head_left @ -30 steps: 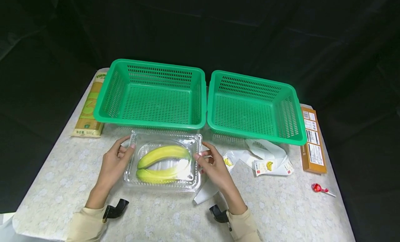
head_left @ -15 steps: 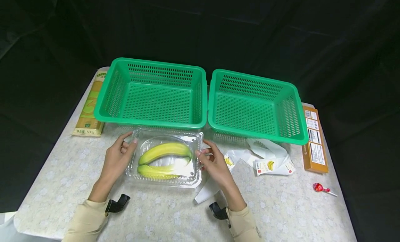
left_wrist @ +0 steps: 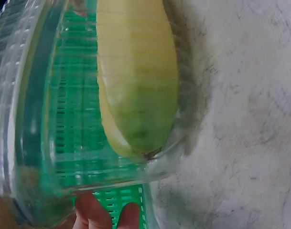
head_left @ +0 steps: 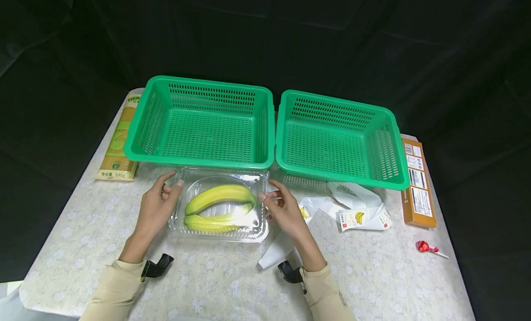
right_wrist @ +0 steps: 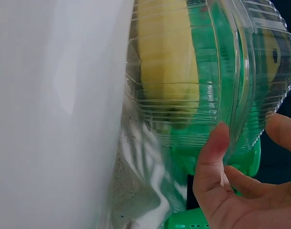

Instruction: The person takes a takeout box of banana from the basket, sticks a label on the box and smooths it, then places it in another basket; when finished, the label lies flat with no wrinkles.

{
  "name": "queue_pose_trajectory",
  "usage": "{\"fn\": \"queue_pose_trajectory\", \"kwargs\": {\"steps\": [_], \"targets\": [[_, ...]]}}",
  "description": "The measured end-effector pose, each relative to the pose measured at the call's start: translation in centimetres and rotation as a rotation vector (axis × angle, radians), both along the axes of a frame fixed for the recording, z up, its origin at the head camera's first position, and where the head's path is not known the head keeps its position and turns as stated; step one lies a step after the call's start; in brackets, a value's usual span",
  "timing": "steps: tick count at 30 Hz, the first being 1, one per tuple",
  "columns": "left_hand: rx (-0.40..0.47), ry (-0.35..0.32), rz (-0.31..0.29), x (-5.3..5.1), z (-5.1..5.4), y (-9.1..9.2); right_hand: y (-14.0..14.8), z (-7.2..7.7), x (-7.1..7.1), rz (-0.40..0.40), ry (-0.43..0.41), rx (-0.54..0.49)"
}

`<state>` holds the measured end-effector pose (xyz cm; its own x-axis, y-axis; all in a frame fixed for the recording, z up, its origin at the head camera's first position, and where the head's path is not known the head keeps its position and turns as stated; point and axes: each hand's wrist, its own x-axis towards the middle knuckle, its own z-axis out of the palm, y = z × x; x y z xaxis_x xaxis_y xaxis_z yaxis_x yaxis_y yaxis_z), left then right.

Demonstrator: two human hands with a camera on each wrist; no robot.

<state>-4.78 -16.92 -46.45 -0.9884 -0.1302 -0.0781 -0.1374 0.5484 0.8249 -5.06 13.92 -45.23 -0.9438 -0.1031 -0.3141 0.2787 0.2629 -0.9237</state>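
- Clear, rectangular plastic clamshell box (head_left: pixel 249 232), with two curved, yellow-green bananas (head_left: pixel 221 195) inside, sits between the two hands, its short ends facing them.
- From the box's centre, with twelve pointing away from the person, the left hand (head_left: pixel 153 210) is at nine o'clock, gripping that edge with thumb and fingers.
- At three o'clock the right hand (head_left: pixel 290 219) pinches the opposite rim, thumb and fingers curled about it.
- Whether the box rests on the pale, floral-patterned surface (head_left: pixel 215 284) or is slightly raised, I cannot tell.
- Just beyond it, at twelve, stands a green, slatted plastic basket (head_left: pixel 207 163); a second green basket (head_left: pixel 338 174) stands at two.
- Toward ten lies a long, yellow-and-green packet (head_left: pixel 118 148).
- Near the right hand, at three, lies a crumpled white plastic bag (head_left: pixel 352 218) with banana pictures.
- Farther out, around three, are an orange carton (head_left: pixel 416 183) and a red-wrapped lollipop (head_left: pixel 423 246).
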Motion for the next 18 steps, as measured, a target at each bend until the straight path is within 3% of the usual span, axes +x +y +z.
{"fn": "queue_pose_trajectory", "kwargs": {"steps": [12, 18], "targets": [[0.003, -0.003, 0.048, 0.1, -0.2, 0.3, -0.1, 0.1, -0.3, -0.005, 0.010, 0.012], [0.004, 0.000, 0.053, 0.1, -0.5, 0.3, 2.6, 0.0, 0.3, -0.026, 0.046, 0.034]]}}
